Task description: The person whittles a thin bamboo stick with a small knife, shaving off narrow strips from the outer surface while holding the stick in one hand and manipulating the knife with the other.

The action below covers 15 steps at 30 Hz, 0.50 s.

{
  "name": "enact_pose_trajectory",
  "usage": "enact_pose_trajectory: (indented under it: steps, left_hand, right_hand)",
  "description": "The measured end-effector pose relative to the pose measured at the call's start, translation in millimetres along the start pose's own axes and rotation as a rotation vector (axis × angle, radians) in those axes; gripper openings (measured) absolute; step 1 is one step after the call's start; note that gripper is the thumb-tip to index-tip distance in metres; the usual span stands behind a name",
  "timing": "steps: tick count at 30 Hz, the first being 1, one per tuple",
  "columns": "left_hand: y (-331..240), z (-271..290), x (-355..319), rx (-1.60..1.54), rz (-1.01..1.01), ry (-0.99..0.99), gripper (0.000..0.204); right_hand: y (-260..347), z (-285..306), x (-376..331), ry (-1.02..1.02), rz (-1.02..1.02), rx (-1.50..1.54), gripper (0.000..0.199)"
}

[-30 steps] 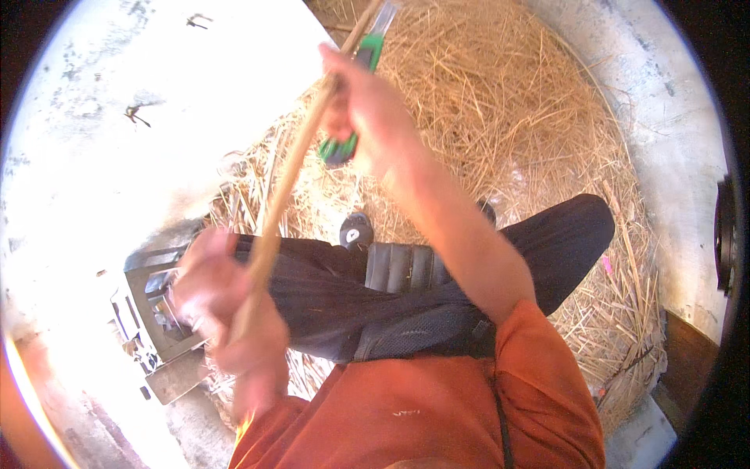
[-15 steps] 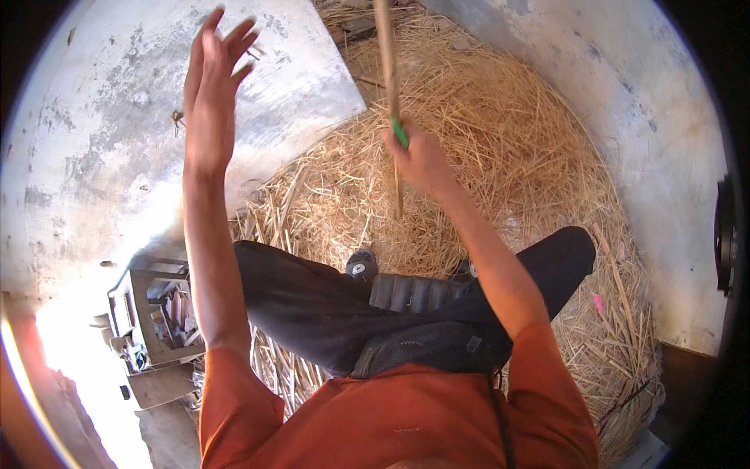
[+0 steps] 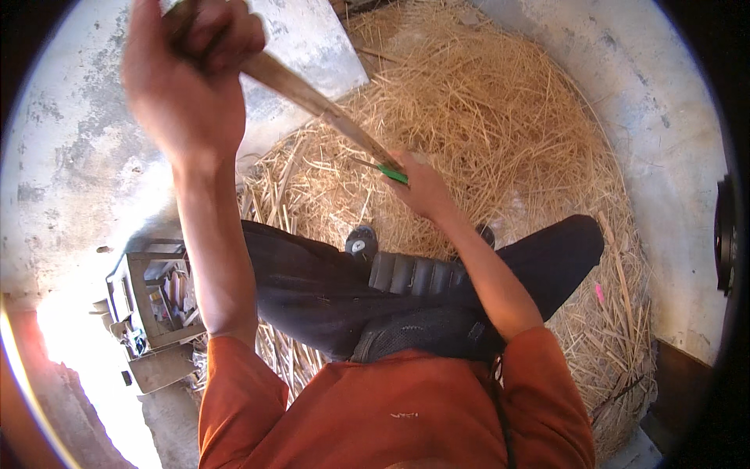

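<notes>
A long pale stick (image 3: 312,102), bamboo or wood, slants from upper left down to the middle of the head view. My left hand (image 3: 195,102), raised close to the camera and partly blurred, has its fingers curled round the stick's upper part. Lower down, my right hand (image 3: 423,187) is closed at the stick's other end. The same hand grips a green-handled knife (image 3: 393,173), whose narrow blade-like tip points left beside the stick. My right fingers hide part of both.
Loose straw and shavings (image 3: 484,117) cover the floor ahead. A pale board (image 3: 305,39) lies at the upper left, and a worn wall (image 3: 625,86) curves along the right. Beside my left leg sits an open box (image 3: 144,301) of small items. A ribbed black pad (image 3: 414,273) lies between my legs.
My left hand was open and empty; now it is closed round the stick's upper part. The stick has swung from near upright to a slant toward the left. My right hand is slightly lower.
</notes>
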<state>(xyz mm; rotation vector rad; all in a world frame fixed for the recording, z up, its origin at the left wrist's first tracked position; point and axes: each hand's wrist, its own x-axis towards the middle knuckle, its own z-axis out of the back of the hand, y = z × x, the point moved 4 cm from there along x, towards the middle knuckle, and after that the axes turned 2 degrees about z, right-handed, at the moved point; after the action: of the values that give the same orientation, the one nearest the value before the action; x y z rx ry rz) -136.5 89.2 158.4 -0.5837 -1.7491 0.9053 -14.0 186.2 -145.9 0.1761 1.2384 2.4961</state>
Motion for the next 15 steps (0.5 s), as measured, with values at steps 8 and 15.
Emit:
enact_pose_trajectory:
  steps: [8, 15]
  left_hand:
    - [-7.0, -0.1, -90.4, 0.016, -0.158, -0.304, 0.048]
    - [-34.7, -30.1, -115.2, 0.174, -0.2, -0.09, 0.049]
  right_hand:
    - [31.9, 49.8, -86.8, -0.112, 0.003, 0.463, 0.028]
    - [35.0, 51.0, -101.9, -0.168, -0.197, 0.736, 0.026]
